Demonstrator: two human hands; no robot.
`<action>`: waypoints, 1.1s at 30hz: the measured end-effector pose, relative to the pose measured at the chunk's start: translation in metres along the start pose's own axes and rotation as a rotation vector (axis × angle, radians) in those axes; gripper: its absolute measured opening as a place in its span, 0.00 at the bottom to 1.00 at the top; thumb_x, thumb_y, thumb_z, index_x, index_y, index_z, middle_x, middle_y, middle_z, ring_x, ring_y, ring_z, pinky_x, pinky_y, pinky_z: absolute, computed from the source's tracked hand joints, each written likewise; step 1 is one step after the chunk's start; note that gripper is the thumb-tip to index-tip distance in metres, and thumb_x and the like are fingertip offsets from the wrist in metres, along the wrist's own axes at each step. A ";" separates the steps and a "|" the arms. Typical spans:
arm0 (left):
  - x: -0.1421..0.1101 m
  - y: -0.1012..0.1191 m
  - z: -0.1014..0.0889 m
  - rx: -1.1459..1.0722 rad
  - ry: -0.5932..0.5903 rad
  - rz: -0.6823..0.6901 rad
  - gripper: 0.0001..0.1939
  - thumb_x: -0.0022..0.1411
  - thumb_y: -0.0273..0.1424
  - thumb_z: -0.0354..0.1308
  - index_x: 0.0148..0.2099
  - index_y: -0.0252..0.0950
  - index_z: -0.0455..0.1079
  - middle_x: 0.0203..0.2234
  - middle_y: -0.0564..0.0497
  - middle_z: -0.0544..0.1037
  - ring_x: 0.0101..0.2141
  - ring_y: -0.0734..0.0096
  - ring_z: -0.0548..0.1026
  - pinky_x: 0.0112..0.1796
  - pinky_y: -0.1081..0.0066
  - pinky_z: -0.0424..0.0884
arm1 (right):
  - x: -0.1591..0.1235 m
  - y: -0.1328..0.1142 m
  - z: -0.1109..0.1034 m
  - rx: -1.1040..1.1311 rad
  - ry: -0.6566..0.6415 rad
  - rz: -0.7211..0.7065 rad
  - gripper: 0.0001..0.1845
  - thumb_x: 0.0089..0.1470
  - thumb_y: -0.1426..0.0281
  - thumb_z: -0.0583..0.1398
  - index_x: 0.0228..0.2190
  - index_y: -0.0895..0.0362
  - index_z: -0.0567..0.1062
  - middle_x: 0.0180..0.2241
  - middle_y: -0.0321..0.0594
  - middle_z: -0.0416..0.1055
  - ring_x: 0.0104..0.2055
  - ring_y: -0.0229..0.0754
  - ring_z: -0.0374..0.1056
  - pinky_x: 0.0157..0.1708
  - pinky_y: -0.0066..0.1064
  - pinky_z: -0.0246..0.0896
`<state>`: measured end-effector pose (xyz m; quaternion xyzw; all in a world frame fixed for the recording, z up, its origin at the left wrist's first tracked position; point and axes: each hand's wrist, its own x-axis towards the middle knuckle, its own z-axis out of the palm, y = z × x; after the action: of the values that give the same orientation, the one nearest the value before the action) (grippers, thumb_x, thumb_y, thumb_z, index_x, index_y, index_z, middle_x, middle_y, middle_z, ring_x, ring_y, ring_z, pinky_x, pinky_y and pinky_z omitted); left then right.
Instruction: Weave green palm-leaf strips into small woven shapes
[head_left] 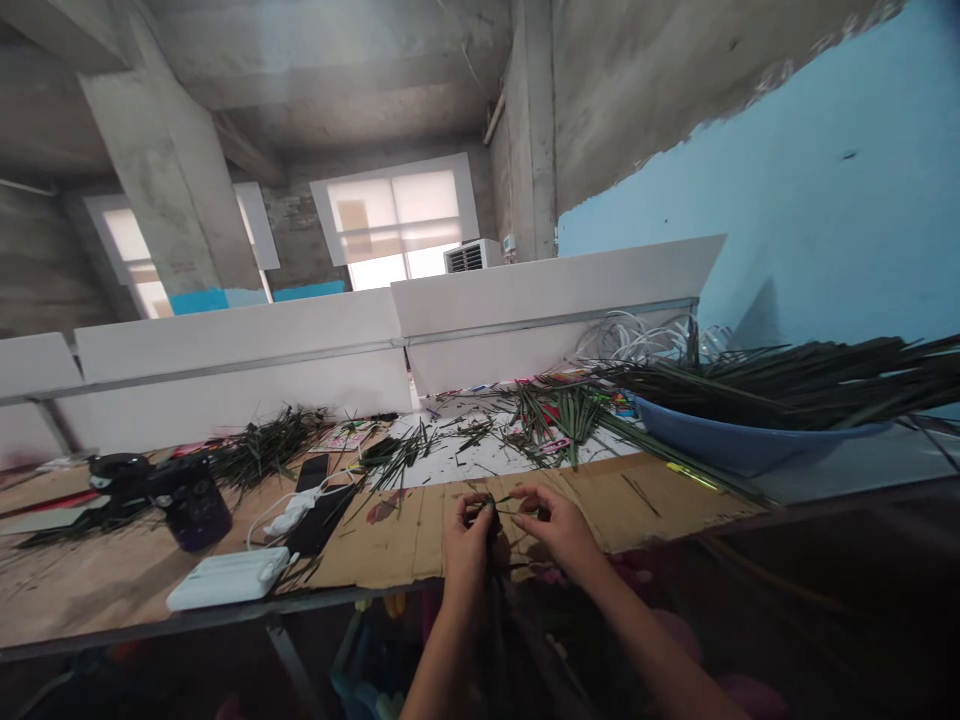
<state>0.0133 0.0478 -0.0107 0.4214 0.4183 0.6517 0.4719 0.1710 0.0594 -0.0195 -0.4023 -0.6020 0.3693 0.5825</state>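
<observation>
Pinching a small dark green leaf piece (493, 517), the left grip (466, 530) is clamped with thumb against fingers, over the cardboard (420, 540) that lies on the desk (124, 595). Just right of it, the right grip (555, 525) has its thumb and fingertips together on a thin strand (506, 499) beside that piece; where strand and piece meet is too small to tell. Beyond both grips, cut green strips (574, 415) lie scattered. Farther off to their right, a blue basin (750, 445) carries long dark leaves (810, 385). Well left of the left grip sit a white box-shaped device (225, 580) and a dark jar (191, 510).
</observation>
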 end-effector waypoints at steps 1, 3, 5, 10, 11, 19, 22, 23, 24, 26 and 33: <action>0.000 0.000 0.000 0.016 0.001 0.012 0.22 0.41 0.46 0.72 0.34 0.36 0.74 0.20 0.55 0.74 0.23 0.70 0.72 0.26 0.71 0.67 | 0.000 -0.001 0.001 -0.010 0.008 -0.015 0.15 0.41 0.66 0.69 0.36 0.56 0.81 0.29 0.37 0.77 0.31 0.44 0.70 0.31 0.31 0.62; 0.000 0.000 0.001 0.043 -0.001 0.032 0.21 0.42 0.46 0.71 0.33 0.36 0.75 0.21 0.54 0.74 0.24 0.69 0.72 0.27 0.71 0.67 | 0.001 -0.001 0.003 -0.011 0.020 -0.033 0.12 0.43 0.63 0.69 0.32 0.56 0.81 0.29 0.39 0.77 0.32 0.44 0.70 0.31 0.32 0.63; -0.001 0.000 0.002 0.064 -0.005 0.049 0.20 0.43 0.46 0.71 0.31 0.36 0.76 0.21 0.53 0.74 0.25 0.69 0.72 0.28 0.71 0.66 | 0.003 0.000 0.007 0.002 0.027 -0.041 0.16 0.45 0.58 0.68 0.31 0.57 0.81 0.27 0.40 0.77 0.30 0.44 0.70 0.29 0.32 0.64; -0.001 0.001 0.003 0.074 -0.034 0.064 0.19 0.41 0.44 0.72 0.32 0.36 0.77 0.21 0.51 0.76 0.26 0.68 0.72 0.30 0.70 0.67 | 0.006 0.006 0.017 -0.004 0.041 -0.073 0.21 0.46 0.51 0.66 0.29 0.57 0.80 0.25 0.40 0.76 0.27 0.44 0.69 0.26 0.32 0.64; -0.001 0.000 0.003 0.071 -0.041 0.062 0.20 0.40 0.43 0.73 0.32 0.36 0.77 0.22 0.51 0.76 0.26 0.68 0.73 0.30 0.70 0.67 | 0.005 0.006 0.017 -0.017 0.049 -0.082 0.19 0.47 0.53 0.66 0.28 0.57 0.80 0.24 0.40 0.75 0.27 0.45 0.69 0.27 0.33 0.65; -0.002 -0.004 0.001 0.049 0.008 0.033 0.31 0.40 0.42 0.75 0.45 0.36 0.71 0.27 0.47 0.80 0.29 0.63 0.77 0.31 0.67 0.70 | -0.004 -0.005 0.016 -0.126 0.074 -0.164 0.08 0.49 0.63 0.63 0.25 0.54 0.76 0.32 0.41 0.76 0.36 0.47 0.72 0.33 0.31 0.65; -0.002 -0.004 0.001 0.039 0.038 0.024 0.32 0.39 0.42 0.75 0.45 0.35 0.70 0.26 0.49 0.79 0.29 0.64 0.77 0.31 0.68 0.70 | -0.004 -0.002 0.017 -0.166 0.067 -0.163 0.08 0.52 0.64 0.61 0.26 0.55 0.75 0.24 0.36 0.73 0.28 0.44 0.69 0.29 0.30 0.62; -0.002 -0.004 0.001 0.038 0.041 0.020 0.31 0.39 0.42 0.75 0.43 0.35 0.71 0.25 0.49 0.78 0.28 0.64 0.76 0.31 0.68 0.70 | -0.004 -0.001 0.018 -0.181 0.075 -0.169 0.08 0.52 0.64 0.61 0.26 0.55 0.75 0.24 0.36 0.73 0.28 0.44 0.69 0.30 0.31 0.63; -0.002 -0.004 0.001 0.037 0.042 0.015 0.30 0.39 0.43 0.75 0.42 0.35 0.71 0.25 0.49 0.78 0.27 0.65 0.76 0.30 0.68 0.69 | -0.004 0.000 0.018 -0.196 0.087 -0.179 0.08 0.52 0.64 0.60 0.26 0.55 0.75 0.25 0.37 0.73 0.30 0.45 0.70 0.32 0.31 0.63; -0.001 -0.003 0.001 0.033 0.038 0.009 0.27 0.38 0.43 0.75 0.39 0.35 0.72 0.24 0.49 0.78 0.26 0.66 0.75 0.29 0.69 0.69 | -0.004 0.001 0.018 -0.227 0.111 -0.203 0.07 0.52 0.65 0.60 0.27 0.55 0.76 0.29 0.40 0.75 0.33 0.46 0.71 0.35 0.33 0.65; 0.000 -0.005 0.003 0.019 0.035 0.020 0.22 0.37 0.41 0.74 0.32 0.36 0.73 0.23 0.50 0.78 0.27 0.66 0.75 0.31 0.68 0.69 | -0.011 -0.012 0.016 -0.327 0.112 -0.297 0.06 0.52 0.69 0.60 0.31 0.53 0.78 0.50 0.48 0.71 0.46 0.50 0.71 0.40 0.36 0.67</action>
<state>0.0173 0.0488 -0.0147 0.4187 0.4283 0.6597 0.4540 0.1540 0.0454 -0.0140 -0.4181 -0.6731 0.1541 0.5902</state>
